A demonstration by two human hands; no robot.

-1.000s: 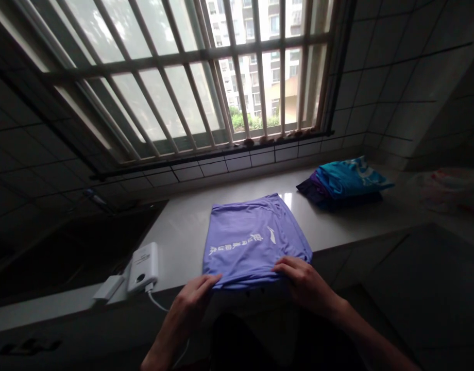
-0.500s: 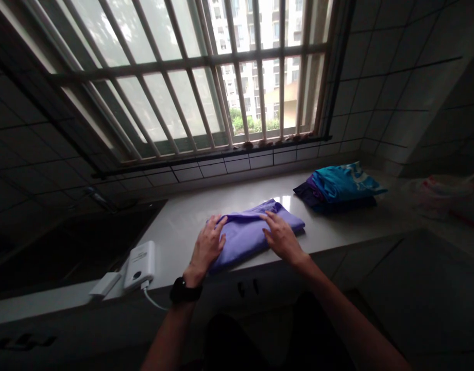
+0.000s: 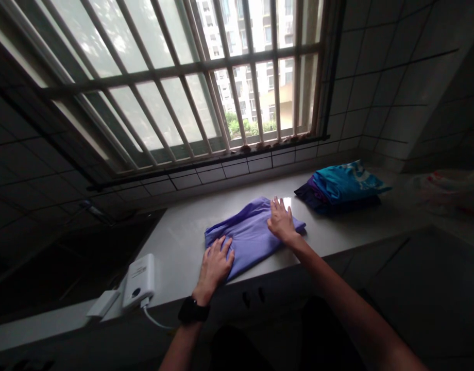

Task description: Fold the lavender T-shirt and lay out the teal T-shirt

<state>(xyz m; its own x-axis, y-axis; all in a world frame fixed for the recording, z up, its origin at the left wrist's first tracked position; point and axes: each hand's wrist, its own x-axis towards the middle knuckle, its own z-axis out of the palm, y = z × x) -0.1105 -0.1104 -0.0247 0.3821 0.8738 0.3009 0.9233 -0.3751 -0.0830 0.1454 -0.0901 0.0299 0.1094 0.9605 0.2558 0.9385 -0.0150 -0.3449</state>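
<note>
A folded purple cloth garment (image 3: 252,237) lies on the pale countertop (image 3: 175,247), close to its front edge. My left hand (image 3: 216,263), with a black watch on the wrist, rests flat on the garment's near left part, fingers spread. On its right part my right hand (image 3: 281,221) lies flat, fingers stretched towards the window. Neither hand grips the fabric. The garment's far edge is slightly raised and wrinkled. What kind of garment it is, I cannot tell.
A stack of folded clothes (image 3: 343,183), blue on top, sits to the right. At the left are a white power bank (image 3: 139,281) with a cable, a small white block (image 3: 103,304) and a dark sink (image 3: 78,257). A plastic bag (image 3: 445,190) stands far right.
My left hand has moved nearer the front edge, and my right hand slightly farther back. The far fold at the garment's top now lies flatter. The view has shifted a little.
</note>
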